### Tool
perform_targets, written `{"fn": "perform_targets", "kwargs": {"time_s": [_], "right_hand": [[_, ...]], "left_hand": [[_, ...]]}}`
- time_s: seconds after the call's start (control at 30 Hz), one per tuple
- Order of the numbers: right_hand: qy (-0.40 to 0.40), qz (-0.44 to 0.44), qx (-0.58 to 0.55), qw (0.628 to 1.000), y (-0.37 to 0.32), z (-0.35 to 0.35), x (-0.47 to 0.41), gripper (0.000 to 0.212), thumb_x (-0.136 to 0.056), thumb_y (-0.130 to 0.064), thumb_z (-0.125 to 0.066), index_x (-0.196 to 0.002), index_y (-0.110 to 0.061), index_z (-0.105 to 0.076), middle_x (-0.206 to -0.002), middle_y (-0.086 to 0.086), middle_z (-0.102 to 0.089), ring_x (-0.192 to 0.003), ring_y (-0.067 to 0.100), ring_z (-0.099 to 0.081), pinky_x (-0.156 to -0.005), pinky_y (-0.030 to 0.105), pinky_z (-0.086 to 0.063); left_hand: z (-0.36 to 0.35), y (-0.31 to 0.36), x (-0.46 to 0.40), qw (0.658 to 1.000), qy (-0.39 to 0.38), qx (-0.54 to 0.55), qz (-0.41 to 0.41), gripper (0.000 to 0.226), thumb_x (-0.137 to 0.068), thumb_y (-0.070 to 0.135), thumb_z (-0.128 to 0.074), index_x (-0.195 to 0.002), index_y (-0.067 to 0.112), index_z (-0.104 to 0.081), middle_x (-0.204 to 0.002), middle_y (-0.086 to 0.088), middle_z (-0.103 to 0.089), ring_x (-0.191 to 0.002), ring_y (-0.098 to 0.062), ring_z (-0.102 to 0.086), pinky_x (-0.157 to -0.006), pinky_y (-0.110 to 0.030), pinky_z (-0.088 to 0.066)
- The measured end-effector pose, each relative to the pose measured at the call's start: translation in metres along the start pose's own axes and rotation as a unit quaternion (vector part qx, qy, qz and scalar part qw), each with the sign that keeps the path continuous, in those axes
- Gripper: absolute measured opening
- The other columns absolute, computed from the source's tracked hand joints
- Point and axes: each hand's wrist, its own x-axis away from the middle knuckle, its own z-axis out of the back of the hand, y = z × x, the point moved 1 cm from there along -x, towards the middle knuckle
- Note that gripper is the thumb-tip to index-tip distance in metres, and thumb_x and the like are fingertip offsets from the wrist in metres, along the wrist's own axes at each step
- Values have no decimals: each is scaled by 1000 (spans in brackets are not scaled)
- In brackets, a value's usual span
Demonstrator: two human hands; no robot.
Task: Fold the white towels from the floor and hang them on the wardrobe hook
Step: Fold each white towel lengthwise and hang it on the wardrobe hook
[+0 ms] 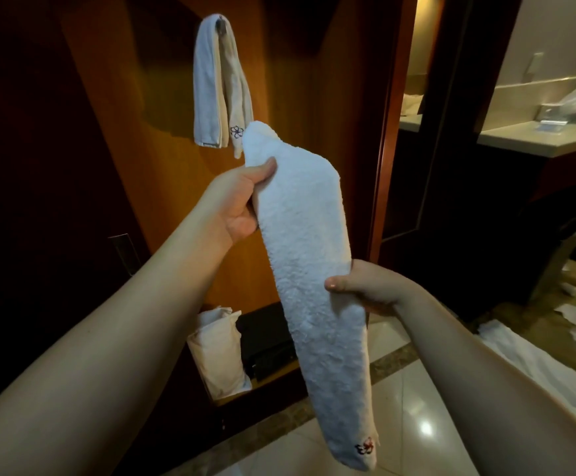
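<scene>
Both hands grip one folded white towel (310,269): the left hand (242,204) pinches its upper end, the right hand (365,286) clasps its middle from 3 o'clock. Its lower end hangs free. At 11 o'clock, another towel (218,87) drapes over the wardrobe hook (222,24).

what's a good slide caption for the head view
Both hands, left and right, hold a folded towel below two towels on the hook.

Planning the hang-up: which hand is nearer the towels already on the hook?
Left. The left hand grips the folded towel just below the hanging towels; the right hand holds it lower.
</scene>
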Motion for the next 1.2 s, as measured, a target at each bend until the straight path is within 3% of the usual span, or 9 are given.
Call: {"fn": "perform_targets", "kwargs": {"time_s": [0.23, 0.4, 0.6, 0.7, 0.83, 0.93, 1.07, 1.1, 1.2], "right_hand": [[-75, -34, -102, 991, 18, -9, 7, 90, -51, -47, -99, -122, -7, -63, -116, 8, -75, -109, 23, -71, -88, 33, -58], [-114, -57, -244, 961, 37, -25, 3, 70, -42, -38, -103, -103, -12, -82, -109, 9, -77, -102, 24, -74, -83, 36, -60], [-116, -74, -221, 966, 31, -34, -2, 88, -37, -36, -104, -113, -5, -72, -109, 13, -75, -102, 28, -72, -90, 43, -56], [-128, -35, -204, 970, 11, -33, -1, 72, -49, -43, -101, -109, -10, -78, -114, 11, -74, -108, 28, -71, -90, 40, -57], [-117, 25, -216, 969, -18, -25, 1, 59, -62, -49, -93, -109, -17, -80, -116, 8, -75, -110, 25, -71, -90, 37, -58], [-74, 55, -249, 964, -36, -14, -3, 62, -66, -52, -90, -113, -13, -78, -122, 12, -73, -116, 27, -69, -90, 37, -58], [-6, 90, -285, 954, -46, -4, -12, 67, -69, -52, -88, -119, -10, -75, -130, 16, -68, -123, 31, -64, -93, 39, -57], [8, 98, -288, 953, -48, -3, -13, 65, -71, -52, -86, -119, -10, -75, -130, 16, -68, -124, 31, -64, -92, 39, -57], [33, 112, -291, 950, -54, 0, -12, 63, -77, -53, -79, -123, -10, -73, -134, 16, -65, -126, 32, -62, -93, 41, -57]], "left_hand": [[-4, 2, -12, 996, 70, 17, 45, 15, -94, 7, -68, -104, 1, -59, -88, -18, -76, -79, -32, -76, -64, -51, -63], [6, 8, -26, 994, 95, 20, 58, 10, -96, 4, -64, -100, 1, -56, -87, -23, -74, -81, -36, -75, -70, -57, -60], [31, -1, -46, 990, 127, 9, 68, 46, -99, 4, -60, -141, 3, -42, -113, -26, -68, -107, -38, -69, -97, -55, -53], [52, -19, -57, 988, 131, -34, 80, 40, -105, 9, -50, -143, -3, -42, -135, -25, -59, -121, -34, -62, -105, -46, -49], [88, -57, -61, 982, 66, 1, 178, 31, -105, 32, -49, -118, 5, -57, -113, -19, -68, -105, -31, -69, -81, -45, -62], [103, -92, -53, 974, -8, 9, 225, 44, -104, 44, -46, -139, 16, -44, -88, -19, -74, -84, -34, -75, -68, -46, -61], [104, -122, -32, 967, -123, 41, 218, 63, -96, 64, -53, -139, 17, -61, -139, -7, -57, -131, -27, -51, -114, -45, -39], [103, -125, -25, 964, -147, 54, 213, 70, -94, 69, -52, -143, 19, -58, -146, -8, -52, -138, -28, -45, -119, -46, -32], [96, -130, -2, 975, -167, -32, 144, 81, -79, 81, -60, -138, 24, -62, -141, -12, -60, -133, -32, -55, -107, -47, -46]]}}
